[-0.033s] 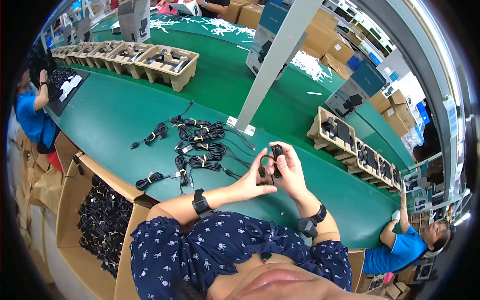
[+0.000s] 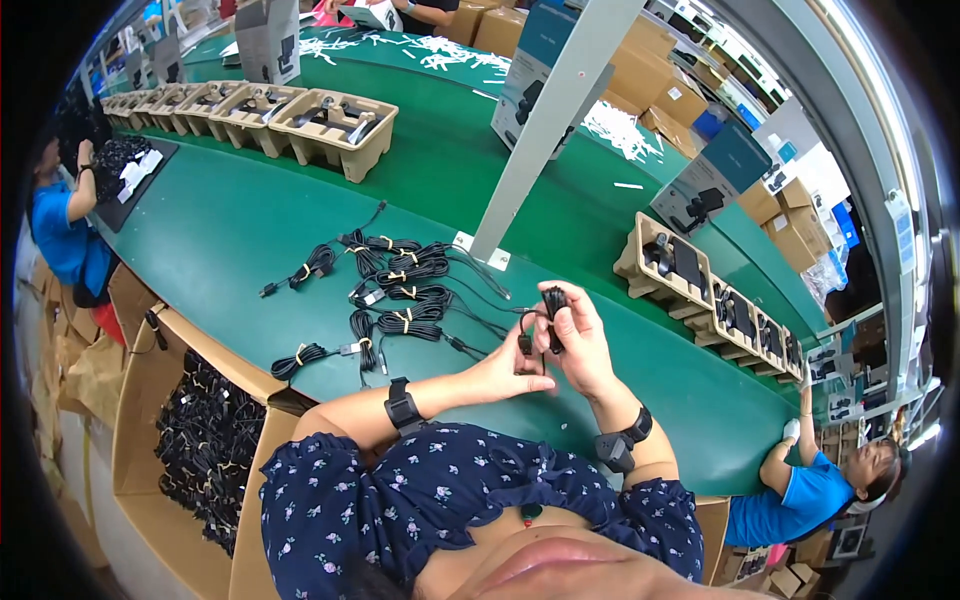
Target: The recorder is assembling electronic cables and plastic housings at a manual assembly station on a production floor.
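Note:
My right hand (image 2: 583, 345) is closed around a coiled black cable (image 2: 553, 305), pinching the bundle upright between thumb and fingers above the green table. Facing it from the left, my left hand (image 2: 500, 370) has its thumb held apart from its fingers. The cable's dark connector end (image 2: 524, 343) hangs in front of those fingers; whether they touch it I cannot tell. Just left of both hands lies a group of several black cable bundles (image 2: 410, 320), coiled and tied with pale bands, their plugs pointing various ways. A black band sits on each wrist.
A cardboard box (image 2: 135, 440) full of black cables stands at my lower left. Moulded trays (image 2: 335, 135) line the belt (image 2: 440, 150), with more trays (image 2: 665, 260) at right. A metal post (image 2: 545, 150) rises ahead. Co-workers in blue sit at both sides.
The fingers of my left hand have drawn in slightly, lower beside the connector. My right hand keeps the cable bundle in nearly the same place.

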Demonstrator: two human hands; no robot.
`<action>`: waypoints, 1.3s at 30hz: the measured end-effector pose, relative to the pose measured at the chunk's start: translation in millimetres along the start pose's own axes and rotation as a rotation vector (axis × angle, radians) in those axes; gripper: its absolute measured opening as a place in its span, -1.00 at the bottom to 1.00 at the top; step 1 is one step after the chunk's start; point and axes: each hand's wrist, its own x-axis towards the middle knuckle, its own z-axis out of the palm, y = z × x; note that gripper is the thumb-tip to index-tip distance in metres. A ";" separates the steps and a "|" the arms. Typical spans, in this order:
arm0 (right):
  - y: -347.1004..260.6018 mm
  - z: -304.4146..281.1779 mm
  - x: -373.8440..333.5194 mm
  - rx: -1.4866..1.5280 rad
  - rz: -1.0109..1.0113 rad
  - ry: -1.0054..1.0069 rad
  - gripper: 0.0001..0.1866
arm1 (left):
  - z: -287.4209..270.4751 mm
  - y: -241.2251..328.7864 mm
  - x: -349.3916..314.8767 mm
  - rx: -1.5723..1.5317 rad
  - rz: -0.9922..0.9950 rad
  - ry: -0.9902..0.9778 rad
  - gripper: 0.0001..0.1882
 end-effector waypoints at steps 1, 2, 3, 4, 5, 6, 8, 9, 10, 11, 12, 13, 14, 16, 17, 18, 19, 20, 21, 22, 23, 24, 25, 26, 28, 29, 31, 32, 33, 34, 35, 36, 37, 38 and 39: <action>-5.5 -0.2 0.3 0.086 0.035 0.026 -0.60 | 4.1 11.7 0.0 0.079 -0.130 -0.119 -0.34; -10.4 -1.9 1.5 0.172 0.069 0.052 -0.54 | 3.1 13.8 0.6 0.077 -0.131 -0.124 -0.34; -14.6 -6.4 5.8 0.200 -0.010 0.060 -0.53 | 1.4 15.4 -1.4 0.151 -0.226 -0.189 -0.57; -23.6 -8.5 8.0 0.219 -0.031 0.121 -0.51 | 1.0 14.5 -3.6 0.222 -0.323 -0.255 -0.73; -27.9 -18.3 9.1 0.205 -0.041 0.114 -0.51 | 2.2 12.4 -5.9 0.268 -0.251 -0.184 -0.76; -31.8 -25.8 7.6 0.189 -0.055 0.112 -0.50 | -2.6 4.9 -2.0 0.245 -0.145 -0.174 -0.76; -29.1 -30.3 -3.1 -0.102 -0.029 0.118 -0.58 | -11.6 -6.9 -2.8 0.258 -0.082 -0.024 -0.77; -16.9 -27.5 -12.9 -0.283 -0.072 0.113 -0.60 | -13.1 -8.1 -1.2 0.262 -0.077 0.019 -0.75; -7.6 -23.9 -20.3 -0.464 -0.111 0.106 -0.63 | -14.7 -13.8 -0.6 0.262 -0.087 0.007 -0.75; -8.7 -31.3 -22.0 -0.856 -0.283 -0.117 -0.63 | -16.6 -22.3 -0.4 0.183 -0.085 0.057 -0.77; -14.3 -20.5 -23.5 -1.057 -0.418 -0.219 -0.65 | -17.2 -28.0 -0.5 0.103 -0.088 0.105 -0.79; -7.5 -16.0 -28.6 -1.082 -0.416 -0.246 -0.66 | -12.4 -22.8 -0.7 0.293 -0.009 0.126 -0.82; 0.3 -14.3 -34.7 -1.107 -0.411 -0.273 -0.65 | -21.4 -37.5 2.1 0.274 0.090 0.112 -0.85; 11.9 -22.1 -45.0 -1.067 -0.289 -0.265 -0.65 | -21.1 -29.9 1.3 0.333 0.052 0.054 -0.86; 16.8 -26.7 -49.3 -1.023 -0.190 -0.280 -0.65 | -15.6 -24.0 -0.4 0.224 -0.095 0.139 -0.86; 19.1 -33.3 -50.1 -1.040 -0.186 -0.290 -0.65 | -27.7 -30.1 -3.6 0.261 -0.109 0.031 -0.84; 15.1 -36.8 -49.5 -1.079 -0.145 -0.284 -0.67 | -28.7 -25.5 -2.4 0.325 -0.151 0.049 -0.84; 11.5 -39.5 -49.2 -1.116 -0.102 -0.277 -0.69 | -26.5 -20.5 -1.0 0.390 -0.190 0.063 -0.83; 14.2 -43.1 -49.2 -1.124 -0.077 -0.246 -0.69 | -20.3 -14.4 -0.1 0.378 -0.195 0.064 -0.83; 20.3 -45.8 -49.3 -1.072 -0.111 -0.215 -0.70 | -16.7 -12.7 -0.6 0.364 -0.200 0.067 -0.83; 23.3 -51.0 -50.6 -1.020 -0.147 -0.184 -0.71 | -18.0 -15.7 0.6 0.396 -0.238 0.025 -0.76; 17.8 -55.5 -50.3 -1.027 -0.129 -0.155 -0.71 | -15.1 -17.3 1.9 0.391 -0.251 -0.006 -0.76; 11.8 -57.7 -46.3 -1.030 -0.092 -0.117 -0.71 | -14.2 -18.9 -0.3 0.329 -0.199 0.023 -0.70; 9.2 -62.8 -41.6 -1.030 -0.056 -0.080 -0.72 | -15.1 -20.2 -1.1 0.268 -0.149 0.054 -0.63; 0.5 -88.3 -34.7 -1.097 -0.151 0.122 -0.73 | -22.5 -25.0 2.2 0.243 -0.116 0.015 -0.54; -4.7 -102.7 -30.1 -1.152 -0.184 0.257 -0.73 | -20.8 -20.2 3.9 0.258 -0.092 0.031 -0.55; -9.3 -132.9 -15.2 -1.057 -0.149 0.556 -0.73 | -24.1 -22.0 2.0 0.255 -0.075 0.055 -0.57; -10.6 -151.6 -6.3 -1.092 -0.242 0.683 -0.72 | -24.1 -22.6 0.2 0.255 -0.081 0.054 -0.57; -17.2 -174.3 0.1 -1.134 -0.223 0.725 -0.70 | -22.4 -22.9 -0.3 0.270 -0.096 0.042 -0.58; -15.4 -193.1 5.9 -1.050 -0.226 0.811 -0.70 | -21.1 -23.2 0.0 0.286 -0.110 0.032 -0.59; -9.2 -223.8 8.1 -1.040 -0.188 0.862 -0.71 | -18.9 -24.4 3.2 0.281 -0.113 0.018 -0.59; -8.8 -239.9 12.6 -1.157 -0.203 0.882 -0.70 | -19.3 -25.6 4.2 0.290 -0.117 0.014 -0.59; -6.6 -252.8 15.9 -1.294 -0.141 0.871 -0.69 | -20.3 -25.3 4.3 0.301 -0.119 0.015 -0.60; -3.7 -264.2 16.2 -1.431 -0.078 0.856 -0.68 | -20.1 -25.8 5.3 0.299 -0.119 0.019 -0.60; 0.4 -268.2 21.0 -1.496 -0.047 0.812 -0.67 | -21.5 -24.8 5.0 0.291 -0.124 0.022 -0.61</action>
